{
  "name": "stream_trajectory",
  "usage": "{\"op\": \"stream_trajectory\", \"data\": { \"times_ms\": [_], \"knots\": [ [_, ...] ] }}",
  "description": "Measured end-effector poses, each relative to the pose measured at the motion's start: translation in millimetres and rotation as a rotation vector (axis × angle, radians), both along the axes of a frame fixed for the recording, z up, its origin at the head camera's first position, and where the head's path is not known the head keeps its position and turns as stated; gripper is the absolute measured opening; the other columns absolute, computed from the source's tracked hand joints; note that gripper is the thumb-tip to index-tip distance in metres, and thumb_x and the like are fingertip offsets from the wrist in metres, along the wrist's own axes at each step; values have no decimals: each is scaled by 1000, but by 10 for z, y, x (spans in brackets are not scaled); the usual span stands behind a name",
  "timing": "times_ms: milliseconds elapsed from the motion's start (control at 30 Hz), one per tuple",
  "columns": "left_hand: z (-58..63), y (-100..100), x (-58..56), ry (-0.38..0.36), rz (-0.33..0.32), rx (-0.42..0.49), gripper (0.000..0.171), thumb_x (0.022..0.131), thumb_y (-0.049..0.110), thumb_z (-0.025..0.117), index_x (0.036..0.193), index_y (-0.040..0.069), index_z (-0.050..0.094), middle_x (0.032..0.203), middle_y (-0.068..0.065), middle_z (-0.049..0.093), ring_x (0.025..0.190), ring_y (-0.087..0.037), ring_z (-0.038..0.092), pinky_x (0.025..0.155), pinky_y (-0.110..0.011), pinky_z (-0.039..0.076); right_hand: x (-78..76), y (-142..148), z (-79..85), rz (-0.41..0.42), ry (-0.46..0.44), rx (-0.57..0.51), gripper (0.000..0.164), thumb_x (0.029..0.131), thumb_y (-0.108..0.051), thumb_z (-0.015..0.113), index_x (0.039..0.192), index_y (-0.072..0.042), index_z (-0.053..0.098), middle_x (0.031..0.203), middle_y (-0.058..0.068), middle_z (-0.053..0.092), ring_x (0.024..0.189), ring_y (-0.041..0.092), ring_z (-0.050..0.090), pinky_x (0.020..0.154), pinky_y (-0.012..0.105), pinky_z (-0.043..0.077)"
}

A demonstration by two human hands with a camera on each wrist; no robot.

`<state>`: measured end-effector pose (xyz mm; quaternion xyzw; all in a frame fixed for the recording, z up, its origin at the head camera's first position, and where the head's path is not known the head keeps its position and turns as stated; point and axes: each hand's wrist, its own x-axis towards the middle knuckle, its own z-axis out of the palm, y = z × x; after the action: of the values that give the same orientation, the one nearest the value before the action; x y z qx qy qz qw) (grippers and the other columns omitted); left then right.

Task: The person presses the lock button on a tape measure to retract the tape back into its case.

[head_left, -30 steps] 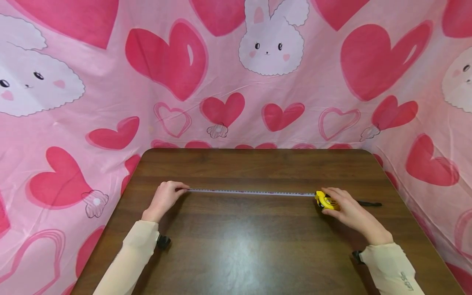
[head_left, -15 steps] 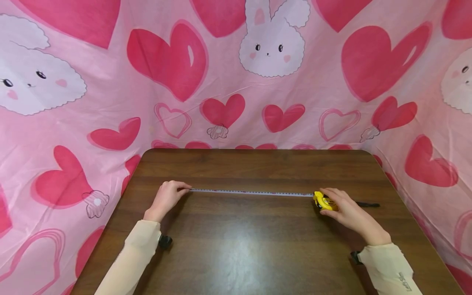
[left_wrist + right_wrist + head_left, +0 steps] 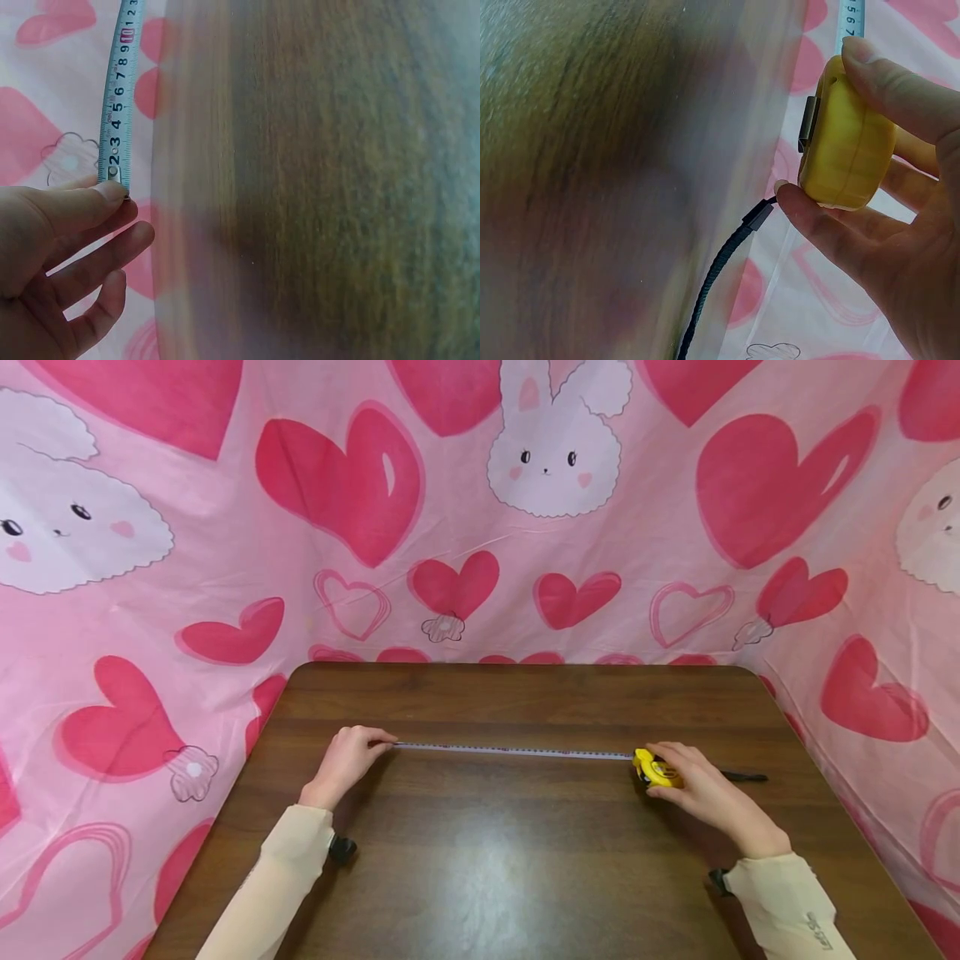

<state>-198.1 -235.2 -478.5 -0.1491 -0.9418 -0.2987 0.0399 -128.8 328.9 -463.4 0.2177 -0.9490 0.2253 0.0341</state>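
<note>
A yellow tape measure (image 3: 657, 768) is in my right hand (image 3: 697, 785), its case gripped between thumb and fingers. Its white blade (image 3: 517, 751) stretches level across to the left above the table. At the far end my left hand (image 3: 347, 762) pinches the metal end hook (image 3: 114, 175) between thumb and forefinger, the other fingers loosely spread below. Printed numbers run up the blade from the hook in the left wrist view. A dark braided wrist strap (image 3: 718, 262) hangs from the case, and a metal belt clip (image 3: 808, 124) shows on its side.
Below both hands lies a brown wooden table (image 3: 480, 843) with rounded far corners. Pink cloth (image 3: 465, 527) printed with hearts and rabbits hangs behind it and on both sides. Black wrist cameras (image 3: 342, 850) sit at the cuffs of the cream sleeves.
My left hand has moved a little to the right with the hook, and my right hand slightly left with the case. The stretch of blade between them is shorter.
</note>
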Motion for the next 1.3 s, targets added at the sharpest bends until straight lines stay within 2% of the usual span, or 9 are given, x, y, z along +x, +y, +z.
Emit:
{"op": "stream_trajectory", "data": {
  "times_ms": [767,1300],
  "knots": [
    [-50,136,-17,17,-17,-2,14,92,10,80,105,10,84,104,-9,80,96,-28,75,91,-51,58,-40,-98,6,-12,-66,13,65,87,-18,85,140,8,56,136,30,58,121,47,54,102,68,46],
    [-52,237,23,31,-43,-15,12,93,9,79,103,10,84,102,-8,80,93,-26,76,87,-49,60,-29,-135,-8,-13,-105,26,66,89,-21,84,142,6,55,139,29,56,122,45,53,102,68,47]
  ]
}}
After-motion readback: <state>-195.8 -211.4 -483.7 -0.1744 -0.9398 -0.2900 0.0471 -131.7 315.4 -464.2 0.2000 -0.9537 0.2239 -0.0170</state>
